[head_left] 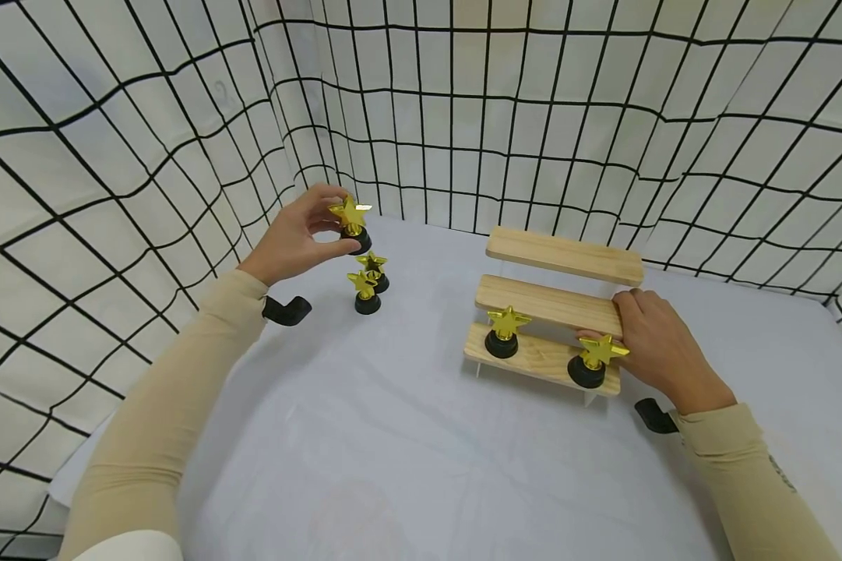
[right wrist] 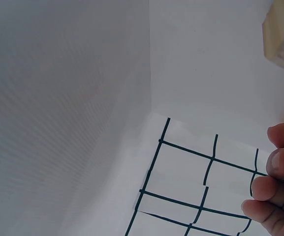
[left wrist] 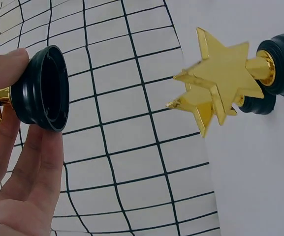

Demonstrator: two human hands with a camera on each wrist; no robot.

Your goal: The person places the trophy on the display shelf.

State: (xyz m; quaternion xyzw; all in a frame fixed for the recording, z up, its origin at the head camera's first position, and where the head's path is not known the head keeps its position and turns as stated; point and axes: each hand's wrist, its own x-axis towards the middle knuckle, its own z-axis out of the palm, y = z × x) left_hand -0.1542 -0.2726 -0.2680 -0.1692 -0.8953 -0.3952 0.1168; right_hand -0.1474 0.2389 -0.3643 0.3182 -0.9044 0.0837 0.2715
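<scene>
My left hand (head_left: 300,234) pinches a gold star trophy (head_left: 351,218) by its black base, held above the table. The left wrist view shows the hollow underside of that base (left wrist: 46,88). Just beside it on the table stand two more star trophies, one nearer (head_left: 364,294) and one behind (head_left: 374,273). My right hand (head_left: 662,347) grips the right end of the middle shelf of a three-tier wooden stand (head_left: 550,304). On its lowest shelf stand two star trophies, one at left (head_left: 504,331) and one at right (head_left: 594,361).
A white cloth covers the table (head_left: 392,436). White walls with a black grid (head_left: 463,109) rise behind and at the left. The upper shelf (head_left: 564,255) of the stand holds nothing. Black curved pieces (head_left: 287,311) show beside both wrists.
</scene>
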